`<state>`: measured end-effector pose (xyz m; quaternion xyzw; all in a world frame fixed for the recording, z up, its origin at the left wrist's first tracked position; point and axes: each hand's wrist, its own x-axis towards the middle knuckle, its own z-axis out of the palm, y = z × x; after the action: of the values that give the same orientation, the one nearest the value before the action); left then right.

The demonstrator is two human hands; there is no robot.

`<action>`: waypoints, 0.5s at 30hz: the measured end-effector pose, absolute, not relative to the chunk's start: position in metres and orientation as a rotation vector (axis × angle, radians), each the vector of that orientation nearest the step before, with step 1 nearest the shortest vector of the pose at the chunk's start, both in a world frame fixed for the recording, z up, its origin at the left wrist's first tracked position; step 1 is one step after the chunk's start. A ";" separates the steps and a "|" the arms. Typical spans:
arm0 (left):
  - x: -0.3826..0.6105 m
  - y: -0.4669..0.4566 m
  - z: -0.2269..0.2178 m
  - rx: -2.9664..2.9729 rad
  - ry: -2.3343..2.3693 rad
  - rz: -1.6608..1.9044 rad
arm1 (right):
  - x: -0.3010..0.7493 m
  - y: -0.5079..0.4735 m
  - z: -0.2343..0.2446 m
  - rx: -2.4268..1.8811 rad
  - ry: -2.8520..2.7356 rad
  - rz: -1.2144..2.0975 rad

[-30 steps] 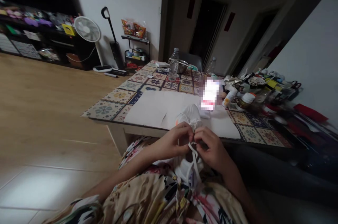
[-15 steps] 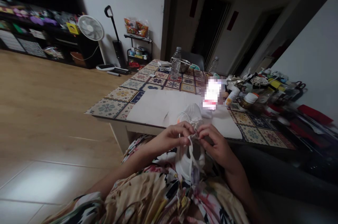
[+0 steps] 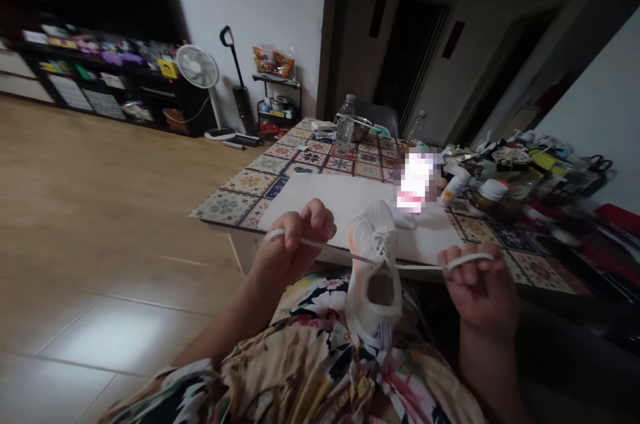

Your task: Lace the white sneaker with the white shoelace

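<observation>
Finding its sole hidden, I see the white shoe (image 3: 358,292) between left hand (image 3: 297,237) and right hand (image 3: 480,284), both gripping the lace (image 3: 470,258), at the table's (image 3: 225,205) near edge.

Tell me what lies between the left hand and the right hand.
In the head view, a white shoe lies between the left hand and the right hand, its lace stretched out to both.

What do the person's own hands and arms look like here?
The left hand and right hand are ungloved, the forearms bare, with no watch or bracelet visible. A loose floral sleeve, white and dark, shows on the left; none is discernible on the right.
</observation>
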<state>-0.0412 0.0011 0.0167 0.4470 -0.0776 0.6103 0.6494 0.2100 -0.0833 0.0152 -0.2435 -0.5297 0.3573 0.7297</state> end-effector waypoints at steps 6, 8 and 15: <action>-0.033 -0.013 0.009 1.401 0.066 0.992 | 0.199 -0.091 0.002 -0.715 -1.047 0.444; -0.023 -0.019 0.007 1.399 0.210 0.824 | 0.193 -0.093 -0.005 -0.855 -1.290 0.263; -0.003 -0.026 0.008 1.480 0.279 0.884 | 0.179 -0.094 0.001 -0.898 -2.039 -0.075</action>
<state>-0.0027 -0.0265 0.0085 0.6495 0.1224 0.3881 0.6423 0.1794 -0.0936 0.0007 -0.3615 -0.8212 -0.0301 0.4406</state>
